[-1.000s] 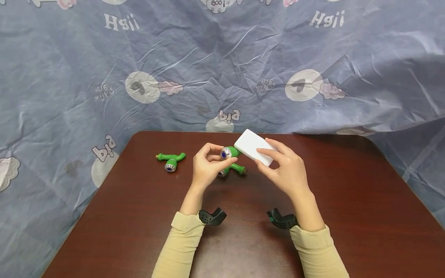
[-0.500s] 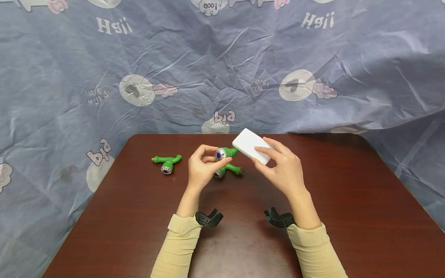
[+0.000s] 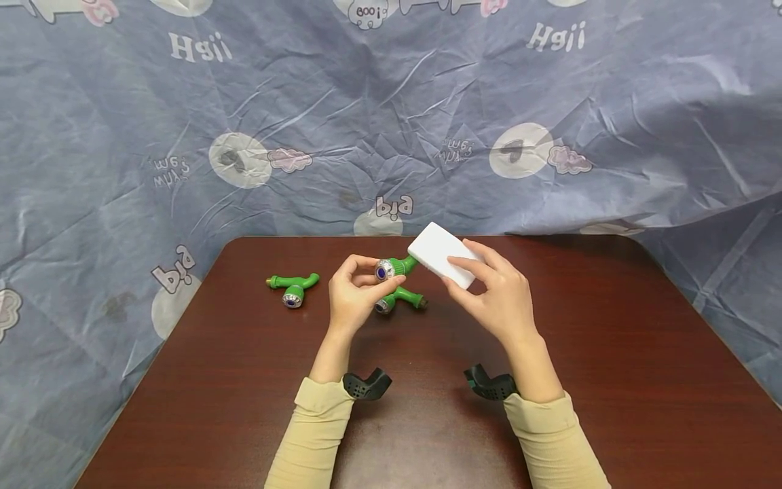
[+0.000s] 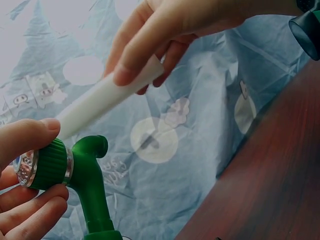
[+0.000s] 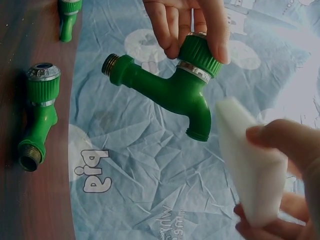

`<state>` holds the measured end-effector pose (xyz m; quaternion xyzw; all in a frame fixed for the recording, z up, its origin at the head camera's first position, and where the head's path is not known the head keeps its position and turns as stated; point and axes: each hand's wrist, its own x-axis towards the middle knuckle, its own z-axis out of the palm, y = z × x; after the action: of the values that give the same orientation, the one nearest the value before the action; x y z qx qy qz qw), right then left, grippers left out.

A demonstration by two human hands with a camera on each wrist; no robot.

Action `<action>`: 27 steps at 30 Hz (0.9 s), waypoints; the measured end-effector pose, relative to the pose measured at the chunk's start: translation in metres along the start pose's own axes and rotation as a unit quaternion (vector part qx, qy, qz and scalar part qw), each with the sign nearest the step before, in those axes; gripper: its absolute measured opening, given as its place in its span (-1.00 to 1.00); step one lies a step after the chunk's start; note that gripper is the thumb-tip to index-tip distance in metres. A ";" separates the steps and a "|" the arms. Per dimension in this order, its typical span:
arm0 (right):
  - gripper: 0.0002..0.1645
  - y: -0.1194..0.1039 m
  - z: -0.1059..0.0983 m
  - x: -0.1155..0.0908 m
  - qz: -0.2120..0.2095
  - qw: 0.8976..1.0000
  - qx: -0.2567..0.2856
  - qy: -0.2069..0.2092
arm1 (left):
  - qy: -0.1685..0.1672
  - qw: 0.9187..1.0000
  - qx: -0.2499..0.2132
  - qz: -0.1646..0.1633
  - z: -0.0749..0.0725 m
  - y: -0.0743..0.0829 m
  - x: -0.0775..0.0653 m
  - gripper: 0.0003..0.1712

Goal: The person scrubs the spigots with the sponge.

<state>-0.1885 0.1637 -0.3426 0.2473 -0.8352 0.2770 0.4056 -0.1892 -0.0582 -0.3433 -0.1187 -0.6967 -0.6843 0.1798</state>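
In the head view my left hand (image 3: 351, 293) pinches the ribbed knob of a green faucet (image 3: 400, 267) between thumb and fingers, above the table. The knob's silver cap with a blue centre faces me. My right hand (image 3: 502, 295) grips a white sponge block (image 3: 441, 254) by its lower right end. In the right wrist view the faucet (image 5: 167, 92) shows its threaded inlet and downturned spout, with the sponge (image 5: 250, 165) close beside the spout. Whether they touch I cannot tell. The left wrist view shows the sponge (image 4: 105, 102) edge-on behind the knob.
Two similar green faucets lie on the dark red-brown table (image 3: 580, 380): one faucet (image 3: 294, 288) at the left, another faucet (image 3: 409, 297) partly behind my left hand. A blue-grey printed cloth (image 3: 366, 122) hangs behind the table. Black wrist mounts (image 3: 366, 384) sit at both cuffs.
The head view has shifted slightly. Both hands keep their holds on the faucet and sponge. Since half a second ago, the sponge's upper end has risen a little and the faucet has moved slightly left.
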 end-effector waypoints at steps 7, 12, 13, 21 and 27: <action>-0.66 0.004 0.000 -0.001 -0.009 0.999 -0.001 -0.034 | 0.012 1.000 -0.012 0.009 -0.001 0.000 0.000 -0.61; -0.68 0.004 -0.003 -0.001 0.029 1.000 -0.011 -0.006 | 0.005 0.999 0.012 0.033 -0.001 0.000 0.001 -0.60; -0.68 0.004 -0.003 -0.001 0.032 0.999 -0.003 -0.001 | 0.003 0.999 0.022 0.042 -0.001 0.000 0.001 -0.59; -0.65 -0.003 -0.002 0.001 0.010 0.997 0.075 -0.005 | -0.023 0.994 0.081 0.062 -0.001 0.002 -0.001 -0.54; -0.63 -0.007 0.002 0.000 -0.016 0.994 0.105 -0.025 | -0.036 0.995 0.084 0.048 0.002 0.005 -0.004 -0.53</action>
<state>-0.1856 0.1572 -0.3419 0.3090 -0.8072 0.3503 0.3608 -0.1843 -0.0557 -0.3407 -0.1610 -0.7509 -0.6096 0.1965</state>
